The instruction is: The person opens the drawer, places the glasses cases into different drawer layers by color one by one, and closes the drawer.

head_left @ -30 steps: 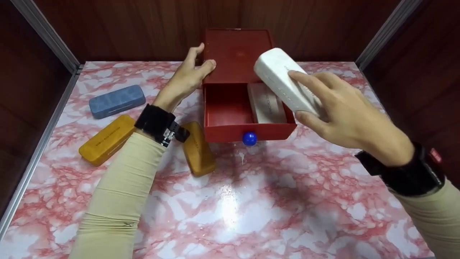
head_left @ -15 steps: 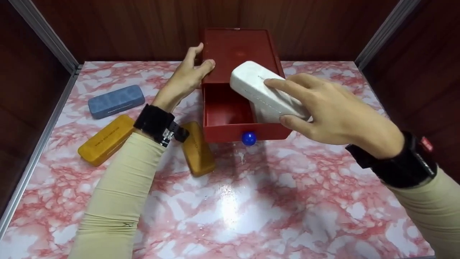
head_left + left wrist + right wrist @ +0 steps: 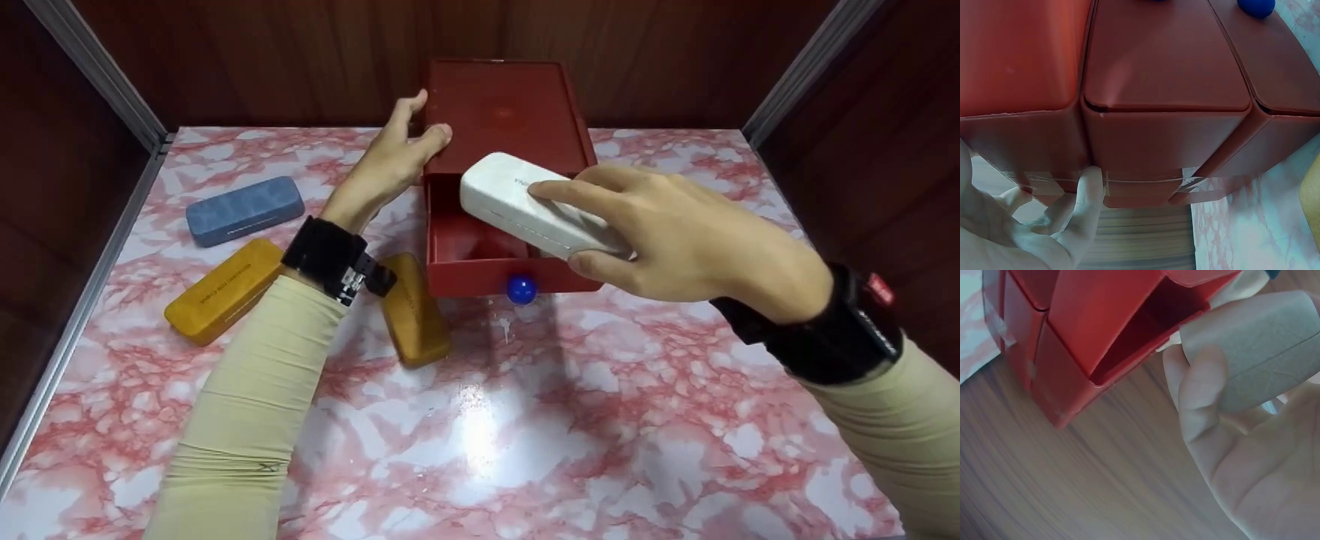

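A red drawer box stands at the back, its top drawer pulled out by a blue knob's side. My left hand is at the box's left side, thumb and fingers touching it; in the left wrist view the fingers press against the wall. My right hand grips a white glasses case by its near end, thumb below and forefinger on top. The case is tilted over the open drawer. It hides most of another pale case lying in the drawer's right part.
Left of the box lie a blue glasses case and a yellow case. A second yellow case lies close by the drawer's front left corner. The blue knob juts from the drawer front. Dark wood-look panels enclose the table.
My right hand has carried the white glasses case leftward and lower, from the drawer's right side to over its opening, covering the case inside. My left hand has stayed at the box.
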